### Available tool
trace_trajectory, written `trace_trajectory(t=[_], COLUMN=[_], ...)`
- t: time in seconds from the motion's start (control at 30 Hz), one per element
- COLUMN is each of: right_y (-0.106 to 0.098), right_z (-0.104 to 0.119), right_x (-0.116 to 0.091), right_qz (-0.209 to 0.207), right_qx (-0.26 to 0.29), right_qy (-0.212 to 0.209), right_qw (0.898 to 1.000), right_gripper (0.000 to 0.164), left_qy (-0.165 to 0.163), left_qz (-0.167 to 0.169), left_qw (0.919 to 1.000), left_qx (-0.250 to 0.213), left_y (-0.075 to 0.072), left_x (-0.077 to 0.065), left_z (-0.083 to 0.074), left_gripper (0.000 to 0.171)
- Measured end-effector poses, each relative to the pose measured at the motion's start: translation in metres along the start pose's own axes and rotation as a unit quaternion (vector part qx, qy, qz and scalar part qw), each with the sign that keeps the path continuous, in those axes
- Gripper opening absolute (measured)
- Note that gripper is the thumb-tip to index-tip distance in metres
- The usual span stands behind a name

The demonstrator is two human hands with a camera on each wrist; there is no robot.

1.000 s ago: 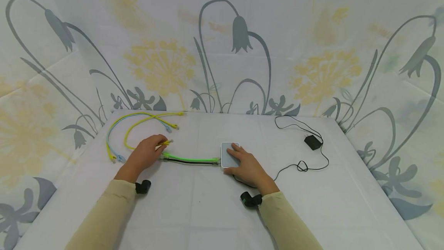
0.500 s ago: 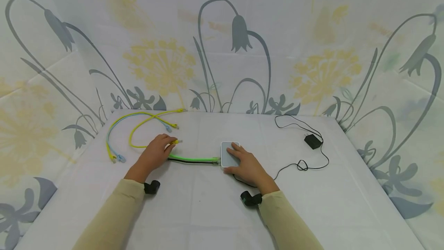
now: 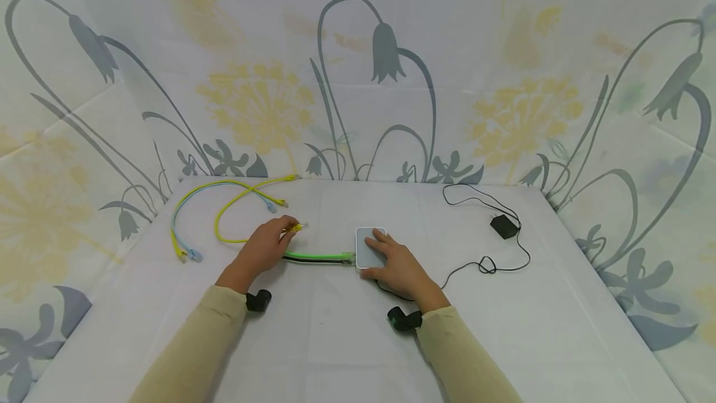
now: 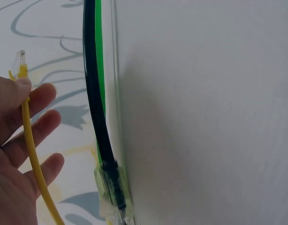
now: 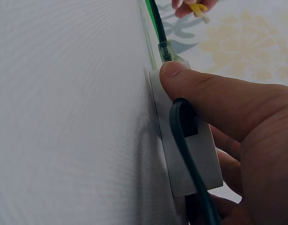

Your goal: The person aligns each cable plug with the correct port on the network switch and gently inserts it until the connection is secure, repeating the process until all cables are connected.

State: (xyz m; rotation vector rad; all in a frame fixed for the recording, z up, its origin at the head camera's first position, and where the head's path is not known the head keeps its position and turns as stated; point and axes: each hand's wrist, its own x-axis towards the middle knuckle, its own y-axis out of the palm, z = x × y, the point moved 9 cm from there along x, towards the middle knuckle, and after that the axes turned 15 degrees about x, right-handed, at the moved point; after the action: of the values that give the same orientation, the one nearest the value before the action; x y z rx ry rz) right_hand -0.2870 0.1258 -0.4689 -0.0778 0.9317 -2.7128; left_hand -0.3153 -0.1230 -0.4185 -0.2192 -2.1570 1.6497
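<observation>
White tabletop [image 3: 335, 341], left fingers [image 4: 44, 95] pinching yellow cable [image 4: 32, 154]

Left hand [image 3: 266, 244] in thumb-and-finger pinch

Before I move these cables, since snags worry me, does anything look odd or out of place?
The thin black power cord has a small, knot-like loop between the white network box and the black power adapter, unlike its wider curves elsewhere. Whether it is truly knotted, I cannot tell. Nothing else stands out.
</observation>
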Motion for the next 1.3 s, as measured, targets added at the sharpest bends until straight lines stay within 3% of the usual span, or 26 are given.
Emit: trace_trajectory(t=[0.53,0.83,1.3], right_y=[-0.001,0.0,0.0], right_z=[0.0,-0.001,0.0], right_x=[0.001,0.0,0.0], right_qz=[0.002,0.001,0.0], right_qx=[-0.001,-0.001,-0.001], right_qy=[-0.002,0.0,0.002], right_qw=[1.0,1.0,1.0], right_gripper=[0.077,0.076,0.076], left_qy=[0.031,0.008,0.004], left_qz=[0.006,0.054,0.057], left_qw=[0.9995,0.9979,0.9972], left_qx=[-0.007,-0.036,-0.047], left_y=[0.011,0.022,0.026], left_x=[0.007,0.008,0.013], left_z=[-0.022,-0.03,-0.044], left_gripper=[0.022,0.023,0.023])
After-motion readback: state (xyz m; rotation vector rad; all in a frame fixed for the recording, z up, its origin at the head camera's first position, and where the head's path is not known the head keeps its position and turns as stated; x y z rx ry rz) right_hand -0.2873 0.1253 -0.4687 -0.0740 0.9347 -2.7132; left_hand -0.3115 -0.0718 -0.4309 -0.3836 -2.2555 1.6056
